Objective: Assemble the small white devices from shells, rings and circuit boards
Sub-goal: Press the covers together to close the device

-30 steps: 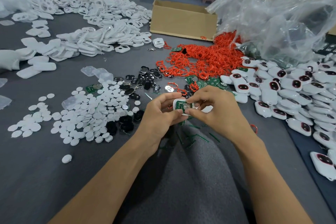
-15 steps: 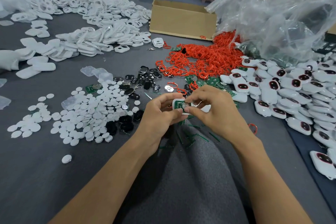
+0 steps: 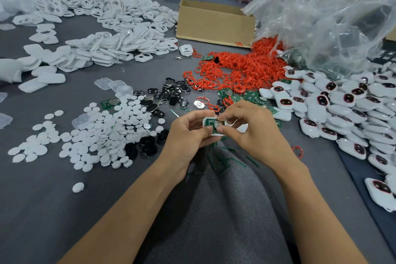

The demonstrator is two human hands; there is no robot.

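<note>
left hand (image 3: 188,135) grips white shell (image 3: 211,134) above the lap, right hand (image 3: 252,133) pinches green circuit board (image 3: 211,123) into it; judgement: seat it flat and square, press evenly, don't flex it

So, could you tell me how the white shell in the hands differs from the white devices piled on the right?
The white plastic shell, gripped by the left hand and right hand, is open with its green circuit board exposed; the white devices lie heaped, closed, showing dark red-rimmed ovals. Both are white plastic.
</note>
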